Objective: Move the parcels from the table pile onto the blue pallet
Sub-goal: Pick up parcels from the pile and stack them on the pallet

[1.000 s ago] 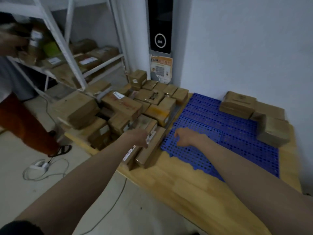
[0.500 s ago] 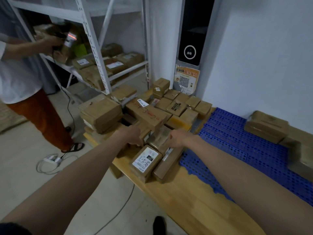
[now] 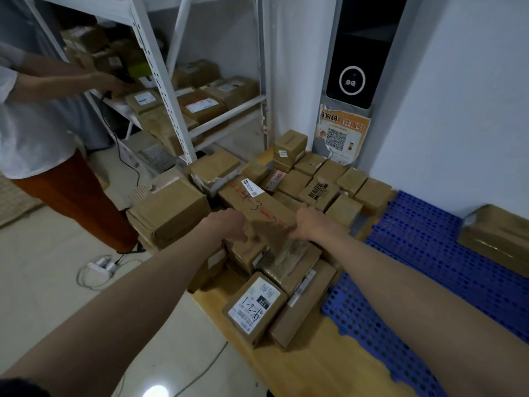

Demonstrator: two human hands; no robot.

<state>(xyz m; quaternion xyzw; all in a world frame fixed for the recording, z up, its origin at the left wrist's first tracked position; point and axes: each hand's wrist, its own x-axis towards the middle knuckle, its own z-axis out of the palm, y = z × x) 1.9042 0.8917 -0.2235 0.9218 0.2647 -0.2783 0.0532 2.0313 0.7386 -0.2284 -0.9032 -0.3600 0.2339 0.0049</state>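
Both arms reached forward over the parcel pile [image 3: 289, 196], which covered the left part of the wooden tabletop [image 3: 315, 368]. The left hand [image 3: 229, 224] and the right hand [image 3: 310, 223] each gripped one side of a long brown parcel [image 3: 266, 210] with red handwriting along its top and a white sticker at its far end. The fingers of both hands were curled around its near end, the left on its left edge and the right on its right edge. That parcel lay on top of the pile, slanting from the far left toward the near right, with other boxes beneath it.

Nearer the camera, a labelled parcel [image 3: 254, 306] with a white shipping label sat at the tabletop's front-left edge, just beside a plain narrow box [image 3: 303, 302] on its right.

The blue pallet [image 3: 429, 253] lay on the tabletop to the right of the pile, its perforated surface mostly bare. 1 taped parcel [image 3: 498, 237] rested at its far right side, against the wall.

To the left, a white metal shelf [image 3: 160, 81] held more boxes, and another person [image 3: 37, 124] in a white top and orange trousers stood by it, reaching toward the shelf. A power strip [image 3: 104, 265] with its cable lay on the floor.
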